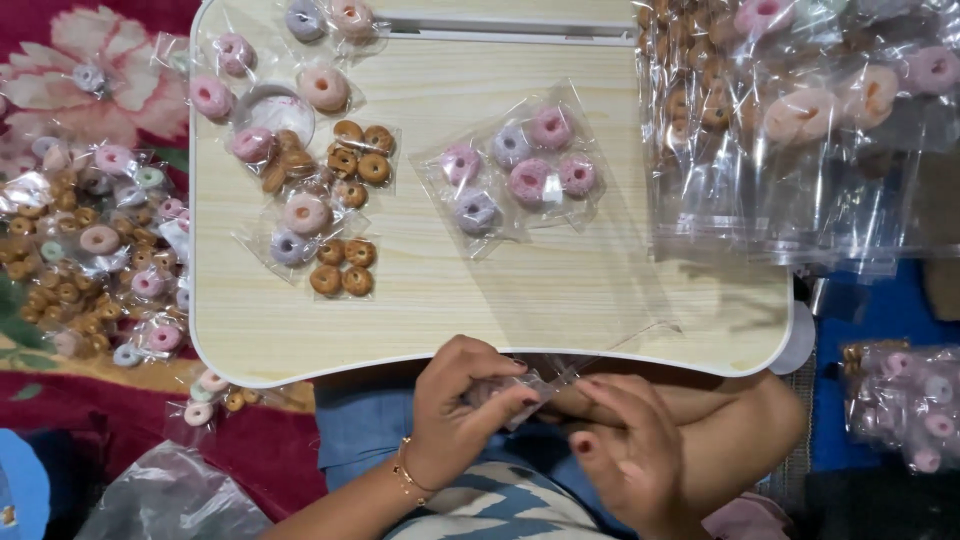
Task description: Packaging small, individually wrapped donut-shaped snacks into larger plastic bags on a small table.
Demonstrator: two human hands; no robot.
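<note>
At the near edge of the pale wooden surface [560,290], both hands work over the person's lap. The left hand [455,415] is curled, with thumb and fingers pinched on a small clear bag [530,390] that sits just below the surface's rim. The right hand [625,450] is partly closed, its fingertips touching the right end of the same bag; what the bag holds is hard to tell. A gold bracelet [405,470] circles the left wrist.

On the surface, right of middle, lies a clear packet of pink and lilac sugared rings [520,170]. To the left lie packets of brown rings [360,155], with another [342,268] nearer, and single pink and lilac rings in wrappers scattered toward the far left corner. A shallow round hollow [275,105] is set into the surface near that corner.

At the far right, a heap of clear bags [790,130] overlaps the surface's edge, with brown and pink rings in some. Left of the surface, on a red flowered rug [60,60], sits a pile of filled packets [90,250]. More pink packets [905,400] lie on the right, beside a blue cloth [880,310].
</note>
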